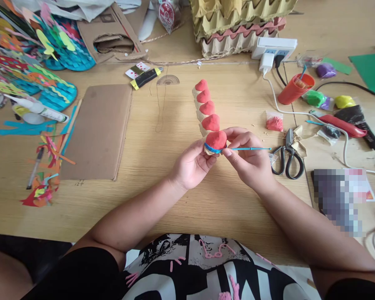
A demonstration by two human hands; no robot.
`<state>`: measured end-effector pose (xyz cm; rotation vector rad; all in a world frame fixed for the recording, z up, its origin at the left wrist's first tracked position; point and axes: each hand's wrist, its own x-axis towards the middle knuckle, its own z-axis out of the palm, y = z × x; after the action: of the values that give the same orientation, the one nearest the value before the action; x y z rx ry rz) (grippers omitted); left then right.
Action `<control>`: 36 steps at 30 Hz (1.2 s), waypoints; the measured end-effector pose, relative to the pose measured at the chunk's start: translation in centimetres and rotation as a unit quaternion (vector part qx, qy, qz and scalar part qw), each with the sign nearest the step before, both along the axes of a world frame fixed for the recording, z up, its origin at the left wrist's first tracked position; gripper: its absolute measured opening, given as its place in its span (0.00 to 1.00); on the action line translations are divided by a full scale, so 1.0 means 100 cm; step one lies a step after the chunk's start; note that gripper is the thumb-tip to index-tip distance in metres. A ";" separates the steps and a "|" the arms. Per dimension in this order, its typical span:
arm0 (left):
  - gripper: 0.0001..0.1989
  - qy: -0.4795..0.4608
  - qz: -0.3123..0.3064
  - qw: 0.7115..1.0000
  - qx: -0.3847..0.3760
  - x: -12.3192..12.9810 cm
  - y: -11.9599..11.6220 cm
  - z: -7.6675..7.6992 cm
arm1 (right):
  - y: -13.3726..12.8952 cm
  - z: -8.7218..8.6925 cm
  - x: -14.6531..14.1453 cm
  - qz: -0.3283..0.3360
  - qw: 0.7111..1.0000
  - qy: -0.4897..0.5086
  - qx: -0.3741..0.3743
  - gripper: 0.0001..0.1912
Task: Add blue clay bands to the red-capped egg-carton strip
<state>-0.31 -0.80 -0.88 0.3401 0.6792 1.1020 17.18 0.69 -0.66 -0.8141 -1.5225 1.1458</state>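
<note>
A strip of pale egg-carton cups (201, 114) points away from me, each cup topped with red clay (210, 122). My left hand (190, 166) is closed around the near end of the strip, thumb on its left side. Along the front of the nearest cup, under its red clay mound (216, 140), runs a blue band (211, 149). Between thumb and fingers my right hand (250, 160) pinches a thin blue modelling tool (250, 148), which lies level, its ball end pointing right. The right fingertips are at the cup's right side; the tool's left end is hidden.
Black-handled scissors (289, 154) lie right of my right hand, near a bag of red clay (274, 121). Behind are a red cup (295, 89), a power strip (276, 46) with cables and stacked egg trays (237, 37). Cardboard (96, 133) and paper scraps (43, 187) lie left.
</note>
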 end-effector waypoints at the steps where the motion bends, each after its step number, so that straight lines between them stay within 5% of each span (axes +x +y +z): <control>1: 0.11 0.002 0.002 1.000 -0.006 0.000 0.000 0.000 | 0.000 0.001 0.000 0.002 1.000 0.000 0.001 0.09; 18: 0.11 -0.052 0.010 0.994 -0.092 -0.003 0.003 0.006 | 0.002 0.003 0.001 0.047 0.998 0.036 -0.014 0.07; 36: 0.11 -0.052 -0.015 0.995 -0.078 -0.004 0.001 0.007 | -0.002 0.009 0.001 0.035 0.998 0.037 -0.046 0.11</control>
<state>-0.67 -0.71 -0.15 0.1569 0.6602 1.0247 17.26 0.47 0.29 -0.7760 -1.4556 1.2920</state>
